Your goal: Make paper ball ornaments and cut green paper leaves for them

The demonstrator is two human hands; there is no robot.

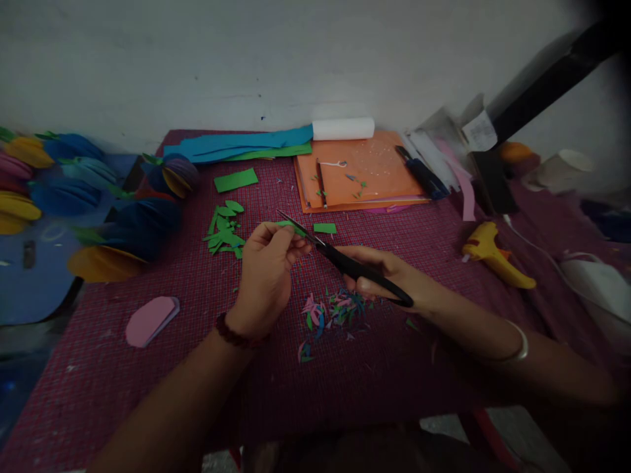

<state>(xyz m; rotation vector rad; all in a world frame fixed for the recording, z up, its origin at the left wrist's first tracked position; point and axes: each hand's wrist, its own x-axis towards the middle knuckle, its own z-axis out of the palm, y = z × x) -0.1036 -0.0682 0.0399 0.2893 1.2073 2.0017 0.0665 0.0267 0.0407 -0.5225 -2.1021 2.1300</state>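
Observation:
My left hand (269, 266) is closed, pinching a small piece of green paper (298, 230) over the middle of the cloth. My right hand (382, 272) is wrapped round black-handled scissors (365, 270); their blades point up and left and lie at the green paper. Left of my left hand is a pile of cut green pieces (224, 230), with a green rectangle (235, 180) behind it. A smaller green strip (325, 228) lies just behind the scissors. Beneath my hands are pink, blue and green paper scraps (340, 307).
Orange sheets (365, 164) lie at the back, beside blue paper (241, 144) and a white roll (344, 128). A yellow glue gun (497, 255) is at the right. Pink rounded paper (152, 320) is at front left; paper ornaments (142, 230) stand farther left.

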